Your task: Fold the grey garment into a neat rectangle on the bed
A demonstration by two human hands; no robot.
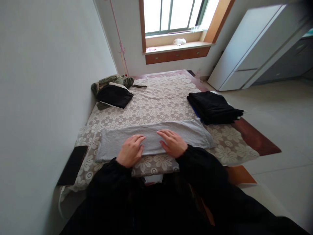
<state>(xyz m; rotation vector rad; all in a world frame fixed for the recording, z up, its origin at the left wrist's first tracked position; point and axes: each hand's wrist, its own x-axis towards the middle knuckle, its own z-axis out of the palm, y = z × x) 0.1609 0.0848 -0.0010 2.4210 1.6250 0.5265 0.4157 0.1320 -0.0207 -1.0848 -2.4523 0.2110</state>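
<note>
A grey piece of fabric (151, 125), folded into a long flat strip, lies across the near part of the table. My left hand (131, 149) rests on it left of the middle, fingers stretched out and palm down. On the same cloth, a little to the right, lies my right hand (172, 142), its fingers also extended. Neither hand grips anything. The cloth's right end comes close to a stack of folded black fabric (212, 106). What kind of garment the grey cloth is, I cannot tell.
A floral lace tablecloth (151, 107) covers the table. At the back left lie a green bag (110, 80) and a folded black cloth (116, 95). A flat dark object (73, 165) sits at the left edge by the wall. A white fridge (246, 49) stands beyond, right.
</note>
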